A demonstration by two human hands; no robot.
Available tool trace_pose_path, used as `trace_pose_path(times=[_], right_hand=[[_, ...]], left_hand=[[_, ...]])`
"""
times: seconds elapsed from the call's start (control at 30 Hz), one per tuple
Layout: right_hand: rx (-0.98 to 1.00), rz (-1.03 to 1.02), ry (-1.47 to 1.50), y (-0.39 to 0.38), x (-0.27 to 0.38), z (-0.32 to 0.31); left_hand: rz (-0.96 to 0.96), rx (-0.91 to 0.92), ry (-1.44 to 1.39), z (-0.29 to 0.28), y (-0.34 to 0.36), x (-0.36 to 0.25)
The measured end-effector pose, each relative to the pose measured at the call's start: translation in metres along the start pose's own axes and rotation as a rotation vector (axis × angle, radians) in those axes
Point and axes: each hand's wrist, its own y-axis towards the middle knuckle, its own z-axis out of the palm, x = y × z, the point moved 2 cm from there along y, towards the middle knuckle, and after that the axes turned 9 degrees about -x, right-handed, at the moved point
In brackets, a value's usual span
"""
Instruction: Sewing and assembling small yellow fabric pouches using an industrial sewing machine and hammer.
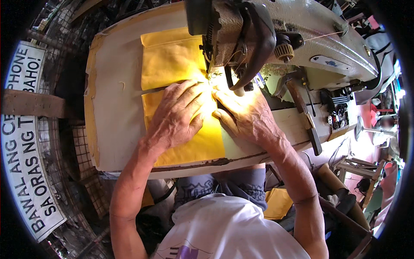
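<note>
Two yellow panels lie on the sewing table under the sewing machine [241,26]; whether they are cloth or leather I cannot tell. The far panel [170,58] has a folded band along its far edge. A narrow gap parts it from the near panel [194,144], at least on the left. My left hand [177,114] rests open across the near panel, fingertips reaching the gap. My right hand [246,112] lies open at the panels' right edge, fingers stretched toward the brightly lit needle area. Glare and the machine head hide the needle's exact contact.
A hammer [302,108] and a screwdriver [309,97] lie right of my right hand. Beyond them stands a tray of bobbins and small parts [338,116]. More yellow pieces [278,203] sit below the table edge. A wooden bar [34,103] and wire mesh are on the left.
</note>
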Motion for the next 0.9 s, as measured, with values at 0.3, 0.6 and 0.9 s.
trace_pose_path(times=[0.3, 0.6, 0.9], right_hand=[[-0.045, 0.012, 0.045, 0.0017, 0.0014, -0.0048], [-0.113, 0.023, 0.009, 0.0015, 0.0002, -0.0008], [-0.136, -0.124, 0.107, -0.0043, 0.0019, -0.0017]], left_hand=[[0.011, 0.038, -0.007, -0.0014, 0.0019, 0.0038], [0.007, 0.064, 0.000, 0.0028, 0.0037, 0.0074], [0.035, 0.045, 0.027, 0.0002, 0.0075, 0.0070]])
